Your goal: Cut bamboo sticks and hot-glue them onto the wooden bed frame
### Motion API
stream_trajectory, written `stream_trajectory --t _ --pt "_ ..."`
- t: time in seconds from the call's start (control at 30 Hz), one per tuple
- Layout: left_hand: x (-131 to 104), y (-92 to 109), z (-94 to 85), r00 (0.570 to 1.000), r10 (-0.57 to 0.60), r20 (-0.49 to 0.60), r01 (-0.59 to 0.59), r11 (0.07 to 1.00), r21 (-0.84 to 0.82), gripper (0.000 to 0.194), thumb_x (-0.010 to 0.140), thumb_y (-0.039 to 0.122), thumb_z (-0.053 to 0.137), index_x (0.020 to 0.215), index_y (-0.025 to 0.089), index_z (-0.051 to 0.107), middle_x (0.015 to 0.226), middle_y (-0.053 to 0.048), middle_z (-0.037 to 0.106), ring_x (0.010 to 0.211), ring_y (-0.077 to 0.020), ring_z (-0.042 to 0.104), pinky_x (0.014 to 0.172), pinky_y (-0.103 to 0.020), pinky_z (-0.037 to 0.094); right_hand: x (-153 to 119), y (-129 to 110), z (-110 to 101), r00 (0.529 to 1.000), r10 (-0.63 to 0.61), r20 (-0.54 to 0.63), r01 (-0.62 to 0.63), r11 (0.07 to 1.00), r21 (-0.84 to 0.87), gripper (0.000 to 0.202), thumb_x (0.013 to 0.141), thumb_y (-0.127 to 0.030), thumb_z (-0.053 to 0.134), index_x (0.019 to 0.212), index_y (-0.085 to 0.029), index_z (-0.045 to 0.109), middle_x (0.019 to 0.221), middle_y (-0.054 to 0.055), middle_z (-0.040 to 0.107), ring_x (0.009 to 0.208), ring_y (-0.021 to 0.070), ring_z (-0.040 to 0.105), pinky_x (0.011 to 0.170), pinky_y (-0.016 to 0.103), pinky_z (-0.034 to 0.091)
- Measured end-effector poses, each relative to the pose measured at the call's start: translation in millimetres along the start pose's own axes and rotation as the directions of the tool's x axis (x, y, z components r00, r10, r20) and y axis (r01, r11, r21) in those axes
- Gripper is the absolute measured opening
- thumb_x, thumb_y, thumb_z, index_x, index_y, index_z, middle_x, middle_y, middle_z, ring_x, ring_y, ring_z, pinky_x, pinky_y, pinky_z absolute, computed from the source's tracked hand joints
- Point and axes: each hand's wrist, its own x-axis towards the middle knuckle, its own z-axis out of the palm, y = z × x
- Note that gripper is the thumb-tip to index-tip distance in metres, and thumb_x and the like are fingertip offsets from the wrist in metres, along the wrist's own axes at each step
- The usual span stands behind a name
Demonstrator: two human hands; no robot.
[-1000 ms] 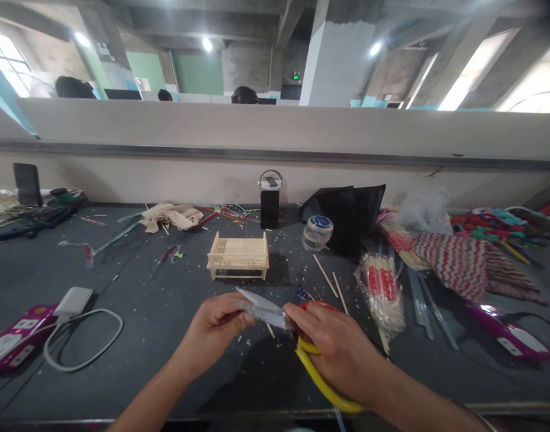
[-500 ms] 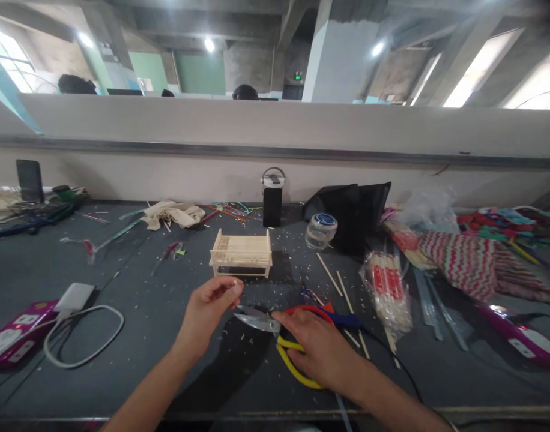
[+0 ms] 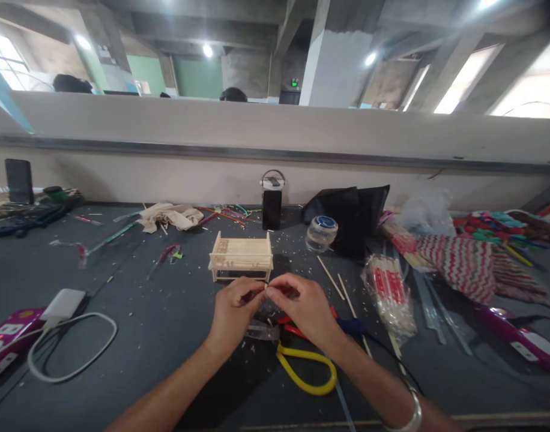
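Scissors (image 3: pixel 306 372) with yellow and red grips, held in the right hand in the earlier frame, have been let go and now lie on the dark table (image 3: pixel 167 336) on the near side of the small wooden model (image 3: pixel 241 255), partly hidden under the fingers. The right hand (image 3: pixel 308 306) has come across to meet the left hand (image 3: pixel 234 309) just in front of the model. Both hands are narrowed, fingertips together, pinching 1 tiny pale piece (image 3: pixel 266 287) between them; it is too small to make out further.

The wooden model stands upright by itself, just past the fingertips. Right of the model and slightly farther back sits a clear jar (image 3: pixel 320 234) with a blue lid. Nearer, to the model's right, lie 2 loose sticks (image 3: pixel 330 278), then a clear packet of sticks (image 3: pixel 389 294). Behind the model, a black phone (image 3: pixel 272 210) stands on end; behind it to the left is a crumpled beige cloth (image 3: pixel 171 217). Far left of the model, and nearer, rests a purple power strip (image 3: pixel 9 342).
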Motion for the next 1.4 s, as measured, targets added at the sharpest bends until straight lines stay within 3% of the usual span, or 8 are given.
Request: stream_trajectory --t 0.17,0.3,0.5,0.57,0.63,0.73,0.87,1.4 --pt "1 0 -0.9 0.988 0.155 0.008 -0.154 0.977 0.144 0.008 0.082 0.020 0.061 0.078 0.017 0.068 0.076 -0.004 0.068 0.070 -0.0154 0.062 0.065 -0.026 0.047 5 0 8 0.999 -0.028 -0.017 0.027 0.999 -0.028 0.008 0.079 -0.021 0.061 0.074 -0.019 0.068 0.068 -0.002 0.069 0.061 0.0123 0.062 0.059 0.021 0.044" --pt "2 -1 -5.8 0.987 0.138 0.089 -0.156 0.953 0.259 0.009 0.083 0.018 0.060 0.089 0.019 0.066 0.081 -0.003 0.068 0.072 -0.0161 0.061 0.066 -0.027 0.048 9 0 10 0.994 -0.096 -0.044 0.089 0.986 -0.142 0.009 0.077 -0.018 0.060 0.073 -0.020 0.068 0.066 -0.002 0.065 0.060 0.0121 0.058 0.057 0.021 0.041" --pt "27 10 -24.6 0.969 0.244 0.040 -0.226 0.810 0.541 0.056 0.076 0.023 0.069 0.128 0.021 0.048 0.103 -0.006 0.065 0.099 -0.0248 0.054 0.091 -0.040 0.040 28 11 10 0.958 -0.173 -0.229 0.107 0.956 -0.274 0.010 0.077 -0.018 0.059 0.071 -0.019 0.067 0.061 -0.004 0.052 0.057 0.0109 0.049 0.058 0.022 0.037" --pt "42 13 -29.5 0.966 0.240 0.098 -0.250 0.761 0.598 0.070 0.073 0.018 0.069 0.135 0.021 0.038 0.115 -0.007 0.063 0.110 -0.0280 0.048 0.095 -0.044 0.035 34 14 12 0.946 -0.186 -0.265 0.104 0.950 -0.294 0.011 0.078 -0.020 0.059 0.070 -0.019 0.067 0.060 -0.004 0.048 0.056 0.0107 0.047 0.057 0.022 0.035" --pt "57 14 -31.4 0.954 0.200 0.222 -0.296 0.735 0.610 0.075 0.072 0.015 0.067 0.139 0.021 0.032 0.117 -0.006 0.064 0.115 -0.0283 0.045 0.095 -0.044 0.032 38 16 14 0.939 -0.196 -0.284 0.107 0.947 -0.302 0.012 0.078 -0.021 0.059 0.070 -0.019 0.067 0.059 -0.005 0.046 0.055 0.0106 0.046 0.056 0.022 0.034" --pt "74 11 -29.4 0.921 0.123 0.369 -0.340 0.716 0.610 0.076 0.072 0.012 0.065 0.139 0.021 0.032 0.111 -0.004 0.067 0.115 -0.0274 0.046 0.096 -0.045 0.029 41 18 19 0.932 -0.218 -0.290 0.121 0.940 -0.318 0.013 0.080 -0.021 0.058 0.072 -0.020 0.068 0.059 -0.004 0.046 0.055 0.0104 0.046 0.056 0.022 0.034" --pt "86 9 -22.2 0.889 0.087 0.450 -0.378 0.694 0.613 0.073 0.074 0.016 0.064 0.140 0.023 0.032 0.105 -0.004 0.070 0.111 -0.0283 0.049 0.094 -0.045 0.029 42 20 22 0.936 -0.224 -0.270 0.124 0.932 -0.342 0.014 0.081 -0.020 0.057 0.077 -0.020 0.070 0.062 -0.004 0.051 0.056 0.0101 0.048 0.057 0.021 0.035" --pt "96 7 -10.5 0.876 0.055 0.480 -0.415 0.595 0.689 0.053 0.078 0.012 0.054 0.130 0.018 0.050 0.092 -0.008 0.073 0.091 -0.0268 0.061 0.081 -0.039 0.038 46 30 26 0.941 -0.247 -0.230 0.127 0.889 -0.439 0.011 0.085 -0.024 0.060 0.079 -0.021 0.069 0.069 -0.001 0.059 0.062 0.0108 0.053 0.061 0.021 0.036"
